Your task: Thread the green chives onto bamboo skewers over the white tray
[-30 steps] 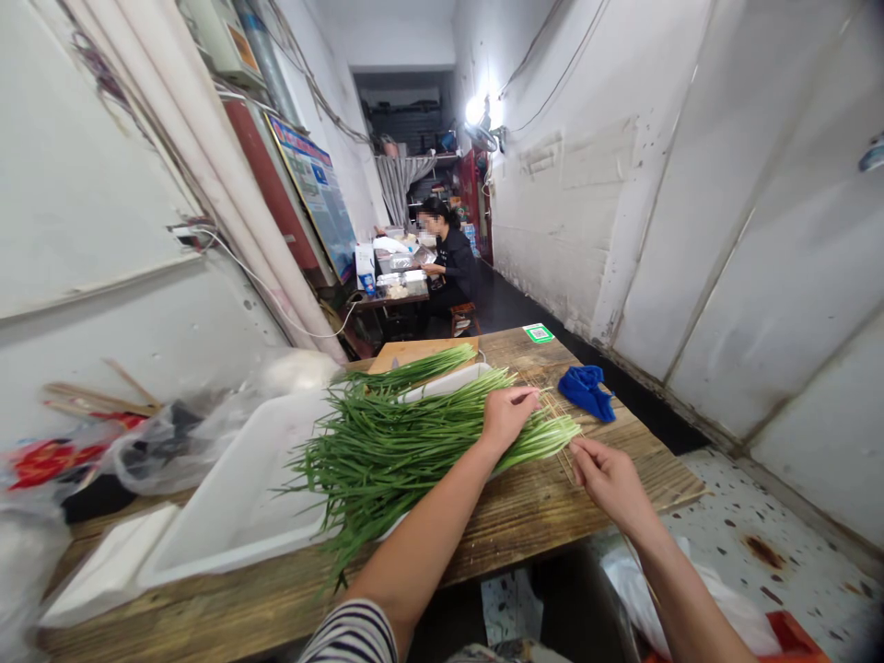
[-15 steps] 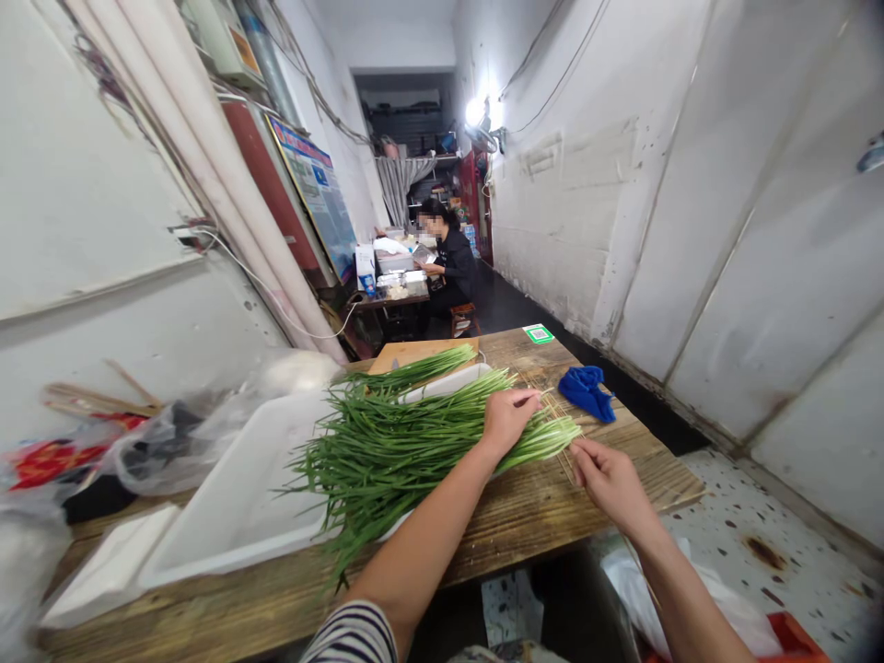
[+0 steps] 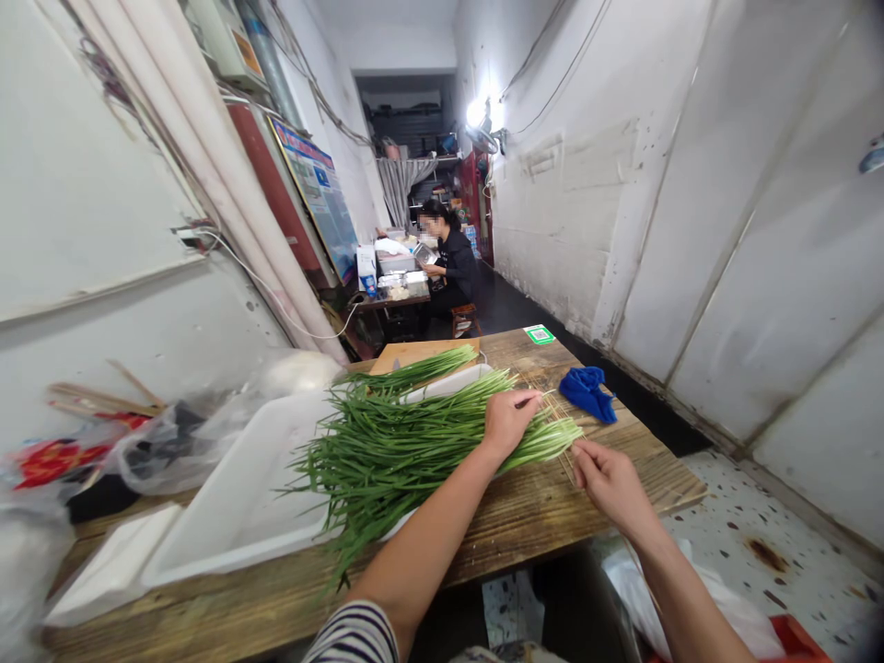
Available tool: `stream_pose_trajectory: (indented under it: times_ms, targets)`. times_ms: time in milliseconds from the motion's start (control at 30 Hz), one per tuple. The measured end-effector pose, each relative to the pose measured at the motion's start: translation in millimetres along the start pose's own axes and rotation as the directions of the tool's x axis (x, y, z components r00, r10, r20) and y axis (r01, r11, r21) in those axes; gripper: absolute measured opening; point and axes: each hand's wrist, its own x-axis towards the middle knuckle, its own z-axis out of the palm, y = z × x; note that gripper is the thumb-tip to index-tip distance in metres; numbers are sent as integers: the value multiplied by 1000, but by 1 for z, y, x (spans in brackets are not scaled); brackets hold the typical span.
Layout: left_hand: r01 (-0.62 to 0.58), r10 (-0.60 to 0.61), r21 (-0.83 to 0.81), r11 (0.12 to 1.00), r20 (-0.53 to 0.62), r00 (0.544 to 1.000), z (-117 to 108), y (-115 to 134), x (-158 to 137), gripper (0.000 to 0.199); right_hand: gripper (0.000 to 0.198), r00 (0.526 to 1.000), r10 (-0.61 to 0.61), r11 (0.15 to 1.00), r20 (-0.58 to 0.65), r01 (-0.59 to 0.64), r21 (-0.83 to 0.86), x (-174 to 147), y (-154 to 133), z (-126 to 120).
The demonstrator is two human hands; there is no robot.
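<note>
A thick pile of green garlic chives (image 3: 407,442) lies across the table, leaves to the left and pale stem ends to the right. Over the stem ends, my left hand (image 3: 509,422) is closed in a pinch on a pale chive stem, whose tip pokes out past the fingers. Just right of the pile, my right hand (image 3: 608,479) is closed, thumb against forefinger, close to the stem tips. A thin bamboo skewer seems to run from it back under the wrist, mostly hidden. Several thin skewers (image 3: 567,462) lie on the wood between the hands.
A white plastic tray (image 3: 227,502) sits left of the chives on the wooden table (image 3: 511,543). A blue cloth (image 3: 587,394) lies to the right, a cutting board (image 3: 397,354) behind. Plastic bags (image 3: 156,451) crowd the left side. Another person (image 3: 448,262) sits at a far table.
Almost nothing differs. Both hands keep their pinch in nearly the same spots, and the view has shifted very slightly.
</note>
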Motion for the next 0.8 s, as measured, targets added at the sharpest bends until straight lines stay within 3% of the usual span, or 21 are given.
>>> stream_pose_trajectory:
  times_ms: [300, 367, 500, 667, 800]
  targets:
    - [-42, 43, -8, 999, 51, 998, -4, 11, -5, 18, 40, 999, 8, 1000, -38, -8, 4, 2, -1, 3]
    - [-66, 65, -2, 998, 156, 986, -11, 18, -8, 19, 39, 999, 3, 1000, -48, -3, 10, 2, 0, 4]
    - [-181, 157, 15, 983, 428, 890, -34, 26, -4, 24, 38, 998, -26, 999, -62, 29, 38, 0, 1, 6]
    - [-211, 130, 267, 940, 291, 948, -51, 23, 18, 23, 37, 994, -9, 997, -110, 17, 74, -11, 3, 9]
    - [-201, 129, 261, 944, 268, 955, -53, 16, 26, 25, 34, 992, 7, 994, -123, 6, 107, -15, 7, 11]
